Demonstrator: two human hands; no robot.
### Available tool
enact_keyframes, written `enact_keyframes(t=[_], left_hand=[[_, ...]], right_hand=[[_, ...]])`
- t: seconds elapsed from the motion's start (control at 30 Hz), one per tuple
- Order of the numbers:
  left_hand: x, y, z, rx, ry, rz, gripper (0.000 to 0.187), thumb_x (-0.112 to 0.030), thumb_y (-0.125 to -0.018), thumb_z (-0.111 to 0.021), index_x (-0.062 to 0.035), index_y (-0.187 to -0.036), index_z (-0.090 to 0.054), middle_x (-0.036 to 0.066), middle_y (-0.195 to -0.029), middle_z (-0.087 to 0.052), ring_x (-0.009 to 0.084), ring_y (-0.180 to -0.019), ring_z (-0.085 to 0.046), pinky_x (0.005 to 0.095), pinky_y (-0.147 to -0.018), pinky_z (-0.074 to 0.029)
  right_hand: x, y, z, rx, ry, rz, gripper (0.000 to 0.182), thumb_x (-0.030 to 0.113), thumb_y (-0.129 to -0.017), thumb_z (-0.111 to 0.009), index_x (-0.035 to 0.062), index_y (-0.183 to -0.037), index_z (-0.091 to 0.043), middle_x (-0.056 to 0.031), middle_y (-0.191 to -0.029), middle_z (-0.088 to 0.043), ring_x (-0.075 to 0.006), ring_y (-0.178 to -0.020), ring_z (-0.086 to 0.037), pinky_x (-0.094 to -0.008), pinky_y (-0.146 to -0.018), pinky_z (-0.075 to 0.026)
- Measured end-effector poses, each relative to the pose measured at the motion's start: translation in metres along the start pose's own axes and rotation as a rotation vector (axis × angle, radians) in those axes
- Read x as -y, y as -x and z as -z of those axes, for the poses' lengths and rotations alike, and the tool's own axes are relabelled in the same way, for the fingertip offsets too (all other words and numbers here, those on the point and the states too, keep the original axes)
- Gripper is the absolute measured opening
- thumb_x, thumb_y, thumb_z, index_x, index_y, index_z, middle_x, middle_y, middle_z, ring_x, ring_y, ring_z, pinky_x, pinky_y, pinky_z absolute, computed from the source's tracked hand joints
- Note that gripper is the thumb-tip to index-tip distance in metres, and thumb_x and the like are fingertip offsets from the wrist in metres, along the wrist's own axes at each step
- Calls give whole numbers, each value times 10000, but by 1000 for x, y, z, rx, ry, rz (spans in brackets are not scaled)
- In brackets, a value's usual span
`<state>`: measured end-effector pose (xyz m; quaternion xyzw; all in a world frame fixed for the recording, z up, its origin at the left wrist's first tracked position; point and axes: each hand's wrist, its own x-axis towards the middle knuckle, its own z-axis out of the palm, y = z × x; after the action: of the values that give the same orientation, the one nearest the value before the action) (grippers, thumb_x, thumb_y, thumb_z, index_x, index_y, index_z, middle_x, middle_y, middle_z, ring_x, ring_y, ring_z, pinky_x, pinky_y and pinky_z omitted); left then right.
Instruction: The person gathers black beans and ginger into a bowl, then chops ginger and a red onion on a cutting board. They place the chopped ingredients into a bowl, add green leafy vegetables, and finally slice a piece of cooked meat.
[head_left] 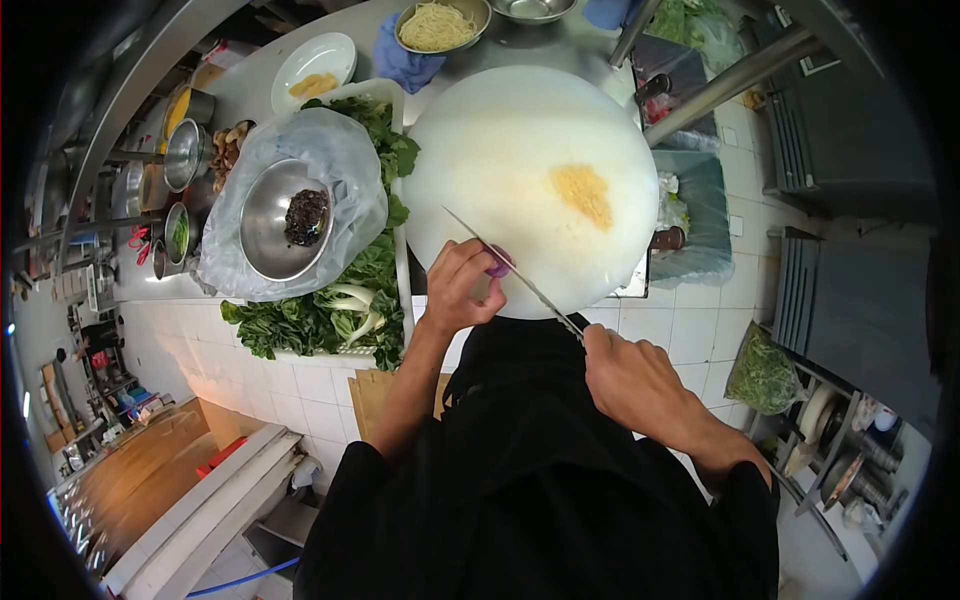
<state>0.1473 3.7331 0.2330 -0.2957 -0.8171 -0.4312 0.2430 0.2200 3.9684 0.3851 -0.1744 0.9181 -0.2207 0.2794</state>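
A large round white cutting board (pixel 500 130) lies in front of me. Near its lower edge my left hand (pixel 462 285) has its fingers closed round a small purple onion (pixel 498 262). My right hand (pixel 635 385) grips the handle of a knife, its fist covering most of it. The knife's blade (pixel 535 290) points up and left across the board, its edge at the onion. A patch of finely chopped yellowish pieces (pixel 582 196) is spread on the board's right half.
Left of the board, leafy greens (pixel 270 330) fill a white crate, topped by a plastic bag and a metal bowl (pixel 258 225) with dark contents. A noodle bowl (pixel 440 28), blue cloth (pixel 405 62) and white plate (pixel 330 55) stand behind. A knife handle (pixel 668 238) shows right of the board.
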Motion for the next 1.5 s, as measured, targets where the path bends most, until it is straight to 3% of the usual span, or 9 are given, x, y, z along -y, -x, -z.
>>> enact_keyframes(t=[0.67,0.77,0.87,1.03,1.13,1.23,1.37,1.43,1.5], left_hand=[[-1,2,1,-8,-29,63,367,-8,-519,-683,-43,-878,-618,104,-931,-593,275,-688,-567,344,-595,-478],[-1,4,2,2,-34,46,367,-4,-521,-684,-43,-881,-618,111,-926,-591,281,-699,-573,344,-599,-482],[1,9,-1,4,-46,30,357,-4,-525,-687,-34,-872,-609,123,-927,-579,285,-733,-570,352,-626,-478],[-9,0,5,-11,-57,63,367,-18,-538,-694,-68,-895,-624,103,-908,-563,283,-806,-557,373,-663,-465],[-22,-9,19,213,-270,186,337,-48,-610,-729,-123,-926,-639,86,-917,-570,285,-931,-529,402,-720,-415],[-33,-14,35,313,-354,98,296,-47,-650,-773,-92,-918,-656,83,-911,-613,272,-879,-556,393,-713,-454],[-82,-58,86,177,-96,197,342,-37,-707,-787,-32,-1016,-638,111,-913,-666,256,-751,-612,327,-676,-502],[-103,-101,120,-24,-102,89,335,-22,-711,-784,-10,-1009,-630,124,-924,-676,224,-712,-611,325,-686,-502],[-105,-150,142,-293,-53,-296,334,11,-715,-771,15,-1012,-618,129,-923,-678,201,-708,-605,321,-689,-503]], right_hand=[[-19,-50,-31,21,4,47,87,-2,-818,-506,-53,-857,-448,-248,-657,-603,-438,-602,-628,-505,-500,-500],[-26,-60,-52,-55,-65,62,121,5,-815,-497,-61,-886,-425,-260,-611,-576,-478,-584,-581,-562,-538,-453],[-31,-64,-52,-99,-28,66,78,16,-828,-494,-45,-861,-459,-246,-650,-605,-444,-606,-627,-514,-516,-499],[-47,-56,-32,-29,-58,30,115,31,-827,-497,-39,-919,-498,-248,-701,-614,-455,-687,-627,-538,-646,-491],[-57,-45,-33,-136,2,76,141,52,-839,-507,-28,-956,-513,-240,-790,-616,-443,-723,-620,-533,-677,-487],[-59,-35,-37,-191,-105,120,173,79,-855,-520,-1,-1007,-531,-218,-887,-608,-431,-767,-614,-517,-691,-486],[-62,-28,-42,-244,-211,139,267,123,-852,-590,70,-1109,-541,-193,-933,-601,-405,-860,-606,-491,-734,-487],[-61,-27,-40,-210,-188,114,279,139,-841,-623,86,-1105,-549,-181,-921,-602,-403,-872,-602,-482,-751,-486],[-59,-30,-43,-233,-177,118,271,124,-832,-620,92,-1094,-563,-169,-917,-607,-387,-858,-606,-487,-737,-476]])
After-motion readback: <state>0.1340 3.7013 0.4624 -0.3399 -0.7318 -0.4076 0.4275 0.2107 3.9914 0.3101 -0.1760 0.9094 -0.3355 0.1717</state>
